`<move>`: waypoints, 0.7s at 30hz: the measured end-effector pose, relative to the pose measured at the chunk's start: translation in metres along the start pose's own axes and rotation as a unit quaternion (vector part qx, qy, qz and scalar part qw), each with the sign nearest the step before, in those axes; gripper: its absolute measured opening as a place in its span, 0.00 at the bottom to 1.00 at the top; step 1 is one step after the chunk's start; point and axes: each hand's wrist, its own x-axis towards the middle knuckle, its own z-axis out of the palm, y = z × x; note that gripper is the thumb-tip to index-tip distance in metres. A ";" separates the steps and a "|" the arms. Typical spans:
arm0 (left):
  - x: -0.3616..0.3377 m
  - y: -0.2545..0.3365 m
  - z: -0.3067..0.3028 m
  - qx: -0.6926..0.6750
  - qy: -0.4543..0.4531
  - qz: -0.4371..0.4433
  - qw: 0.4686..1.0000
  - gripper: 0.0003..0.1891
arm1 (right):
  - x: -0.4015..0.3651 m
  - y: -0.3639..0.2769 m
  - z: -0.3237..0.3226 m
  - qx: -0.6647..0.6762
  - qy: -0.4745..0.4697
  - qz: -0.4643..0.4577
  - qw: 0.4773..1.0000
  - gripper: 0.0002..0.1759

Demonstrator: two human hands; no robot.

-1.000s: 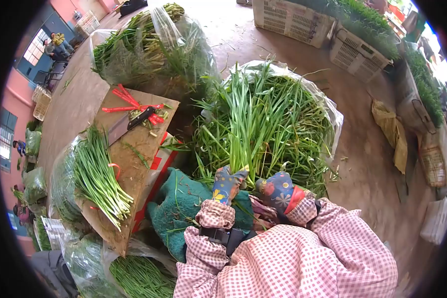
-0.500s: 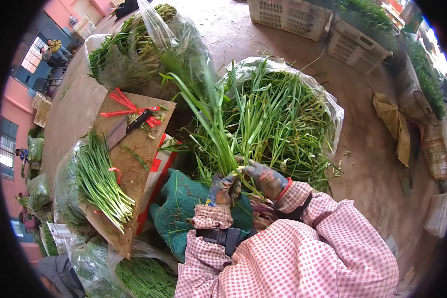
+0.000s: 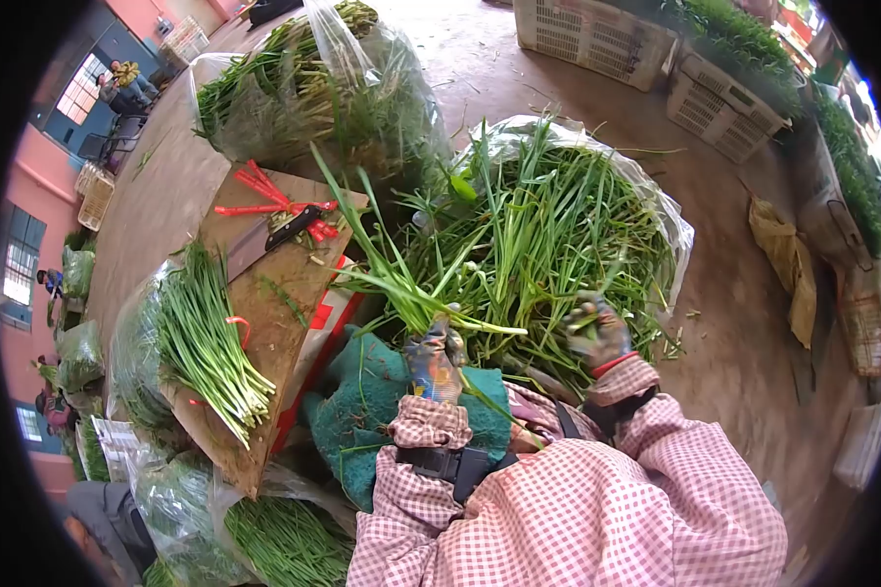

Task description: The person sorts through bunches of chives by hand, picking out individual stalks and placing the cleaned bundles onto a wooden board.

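My left hand (image 3: 437, 364), in a stained glove, is closed round a small bunch of scallions (image 3: 406, 293). Their long leaves point up and left, and one pale stalk sticks out to the right. Further right, my gloved right hand (image 3: 599, 335) is curled over the heap, with bits of green showing at its fingers; it looks closed on leaf scraps. Under and beyond both hands, a big heap of loose scallions (image 3: 568, 225) fills an open clear plastic bag (image 3: 677, 220). A teal cloth (image 3: 357, 406) lies below my left hand.
On a wooden board (image 3: 289, 377) at left lie a tied scallion bundle (image 3: 210, 338), a black-handled knife (image 3: 292, 227) and red ties (image 3: 261, 186). Another stuffed bag (image 3: 313, 108) stands behind. Crates (image 3: 597, 44) of greens line the far right; people (image 3: 127, 83) sit far left.
My right hand has left the stalks and moved right over the heap. My left hand still grips the bunch, which now leans further left. The view has shifted slightly.
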 end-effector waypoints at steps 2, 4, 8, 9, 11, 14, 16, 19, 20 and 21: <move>0.006 -0.001 -0.015 -0.094 -0.062 0.030 0.993 0.22 | 0.001 -0.027 -0.007 -0.052 0.025 -0.046 0.997 0.12; 0.022 -0.007 -0.043 -0.061 -0.119 -0.047 0.990 0.23 | -0.012 -0.034 0.013 -0.357 -0.009 -0.119 0.927 0.14; -0.003 -0.007 0.028 0.206 0.031 -0.017 0.978 0.16 | -0.014 0.020 0.062 -0.376 -0.227 0.082 0.895 0.16; -0.005 -0.004 0.036 0.304 0.138 0.012 0.942 0.13 | -0.026 0.030 0.090 -0.479 -0.234 0.049 0.845 0.13; -0.012 0.003 0.039 0.186 0.115 -0.029 0.975 0.09 | -0.013 0.047 0.080 -0.512 -0.259 0.002 0.819 0.10; -0.016 0.011 0.042 0.254 0.128 0.020 0.959 0.11 | -0.012 0.051 0.068 -0.672 -0.224 -0.356 0.610 0.07; -0.013 0.015 0.034 0.177 0.056 0.013 0.982 0.11 | -0.008 0.036 0.057 -0.451 -0.055 -0.097 0.886 0.09; -0.016 0.024 0.039 0.093 0.005 0.007 0.996 0.09 | 0.002 -0.018 0.033 -0.400 0.089 -0.124 0.904 0.12; -0.021 0.030 0.048 0.130 0.055 0.035 0.989 0.09 | 0.015 -0.041 0.007 -0.474 0.099 -0.127 0.865 0.13; -0.022 0.035 0.052 0.166 0.104 0.066 0.978 0.10 | 0.030 -0.059 -0.012 -0.546 0.106 -0.131 0.821 0.15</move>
